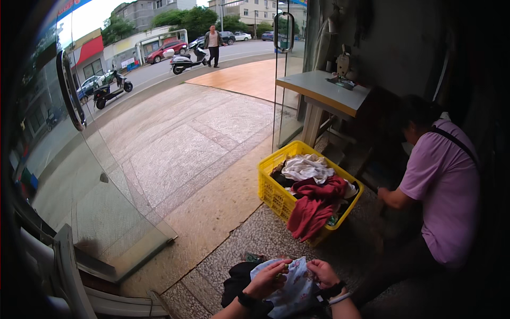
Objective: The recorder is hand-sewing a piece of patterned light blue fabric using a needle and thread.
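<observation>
Both my hands hold a light blue printed cloth (297, 293) near the bottom of the view. My left hand (271, 279) pinches its upper edge on the left, with what looks like a ring on a finger. My right hand (323, 273) grips the edge on the right; a dark band and a pale bangle are at that wrist. Black fabric (239, 281) lies beneath and left of the cloth. Beyond my hands, a yellow plastic basket (275, 203) holds white, dark and red garments; the red garment (318, 199) hangs over its near side.
A person in a pink shirt (442, 191) bends forward at the right. Behind the basket stands a table (322, 87) with a sewing machine (343, 65). Glass doors (119, 199) stand at the left and centre, with paving and a street outside, where another person (214, 46) is near scooters.
</observation>
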The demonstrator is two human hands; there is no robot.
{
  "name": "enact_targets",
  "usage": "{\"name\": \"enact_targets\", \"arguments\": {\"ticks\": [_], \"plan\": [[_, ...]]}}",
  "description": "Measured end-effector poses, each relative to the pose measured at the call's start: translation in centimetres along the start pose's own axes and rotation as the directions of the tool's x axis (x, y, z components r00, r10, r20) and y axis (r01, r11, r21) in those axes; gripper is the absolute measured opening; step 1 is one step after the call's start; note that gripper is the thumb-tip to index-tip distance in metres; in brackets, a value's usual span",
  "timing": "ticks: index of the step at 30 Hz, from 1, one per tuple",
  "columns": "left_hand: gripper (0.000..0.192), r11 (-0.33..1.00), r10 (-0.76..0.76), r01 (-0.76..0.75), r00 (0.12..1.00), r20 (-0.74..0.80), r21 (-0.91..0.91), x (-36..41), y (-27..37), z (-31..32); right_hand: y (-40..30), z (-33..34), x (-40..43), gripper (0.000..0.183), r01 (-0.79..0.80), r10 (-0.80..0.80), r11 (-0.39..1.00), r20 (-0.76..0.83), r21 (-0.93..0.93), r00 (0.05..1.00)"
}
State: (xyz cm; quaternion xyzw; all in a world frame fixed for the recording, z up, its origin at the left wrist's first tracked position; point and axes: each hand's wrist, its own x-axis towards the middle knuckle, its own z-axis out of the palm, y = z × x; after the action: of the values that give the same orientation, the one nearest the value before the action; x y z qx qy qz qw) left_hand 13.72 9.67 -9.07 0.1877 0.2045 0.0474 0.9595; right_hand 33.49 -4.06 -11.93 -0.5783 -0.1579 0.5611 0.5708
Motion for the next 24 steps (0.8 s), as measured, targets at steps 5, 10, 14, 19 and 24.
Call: {"name": "enact_targets", "arguments": {"ticks": [5,10,14,19,24], "plan": [[0.035,0.998,-0.06,0.059,0.998,0.021,0.022,1.6,0.2,0.0,1.1,-1.2,-0.4,0.01,-0.032,0.033,0.999,-0.036,0.007,0.999],[0.029,0.996,-0.089,0.088,0.988,0.126,0.016,4.0,0.4,1.4,1.2,-2.7,-1.3,0.009,-0.026,0.032,0.998,-0.102,0.063,0.994],[0.029,0.991,-0.126,0.132,0.976,0.18,-0.026,5.8,0.2,1.7,0.7,-2.6,-2.3,0.009,-0.048,0.065,0.982,-0.09,0.182,0.994],[0.027,0.989,-0.147,0.146,0.982,0.116,0.009,6.8,0.0,3.0,-1.1,-1.4,-3.5,0.008,-0.034,0.062,0.988,-0.182,0.153,0.981],[0.026,0.987,-0.161,0.157,0.979,0.125,0.045,7.2,-0.9,3.1,1.6,-3.5,-3.3,0.011,0.034,0.006,0.967,-0.155,0.254,0.988]]}}
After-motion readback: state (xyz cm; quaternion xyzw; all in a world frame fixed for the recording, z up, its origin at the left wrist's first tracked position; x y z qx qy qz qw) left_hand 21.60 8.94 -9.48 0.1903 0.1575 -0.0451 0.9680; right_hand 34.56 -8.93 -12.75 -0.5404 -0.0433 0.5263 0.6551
